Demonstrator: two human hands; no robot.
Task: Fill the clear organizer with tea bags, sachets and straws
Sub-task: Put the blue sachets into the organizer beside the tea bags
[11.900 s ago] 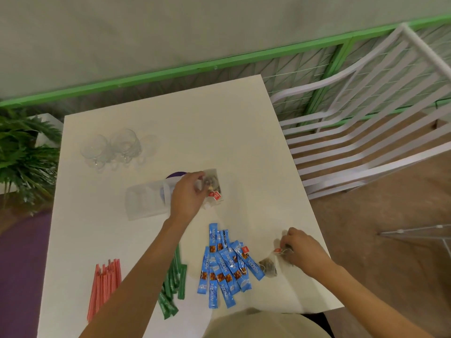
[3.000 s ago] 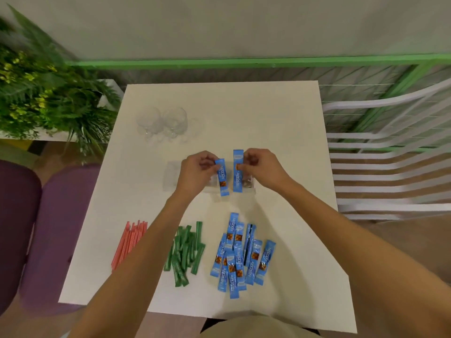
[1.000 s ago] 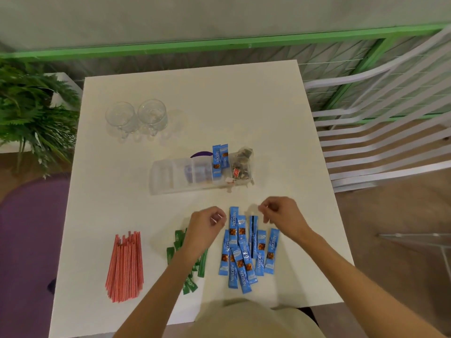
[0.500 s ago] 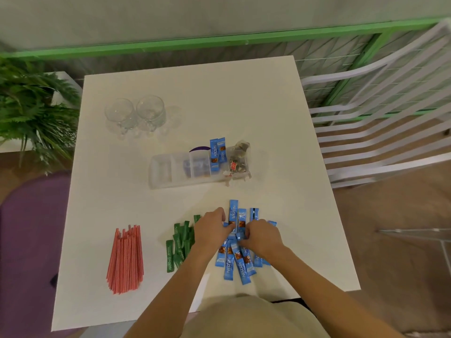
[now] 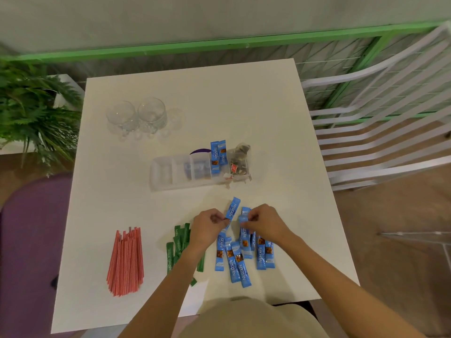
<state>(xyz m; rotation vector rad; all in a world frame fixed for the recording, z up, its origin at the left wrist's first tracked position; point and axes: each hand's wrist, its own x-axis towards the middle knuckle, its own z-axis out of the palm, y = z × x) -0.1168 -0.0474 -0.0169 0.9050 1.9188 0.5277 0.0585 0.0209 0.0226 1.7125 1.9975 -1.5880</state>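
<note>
The clear organizer [image 5: 168,175] lies mid-table. Its right end compartment holds tea bags [image 5: 240,157], and two blue sachets [image 5: 218,156] stand in the one beside it. My left hand [image 5: 208,226] pinches a blue sachet [image 5: 233,208] lifted off the table. A second blue sachet [image 5: 244,214] is pinched by my right hand [image 5: 264,222]. Both hands hover over the pile of blue sachets [image 5: 240,256] near the front edge. Green sachets [image 5: 178,245] lie left of that pile, partly under my left forearm. A bundle of red straws [image 5: 127,261] rests further left.
Two clear glasses [image 5: 136,115] stand at the back left of the white table [image 5: 244,98]. A potted plant [image 5: 31,113] is off the left edge, a white slatted chair [image 5: 380,132] off the right. A purple seat [image 5: 29,240] sits low on the left.
Half a second ago both hands pressed down into the blue pile. Now each has lifted one blue sachet a little above it. Organizer contents are as they were one second ago.
</note>
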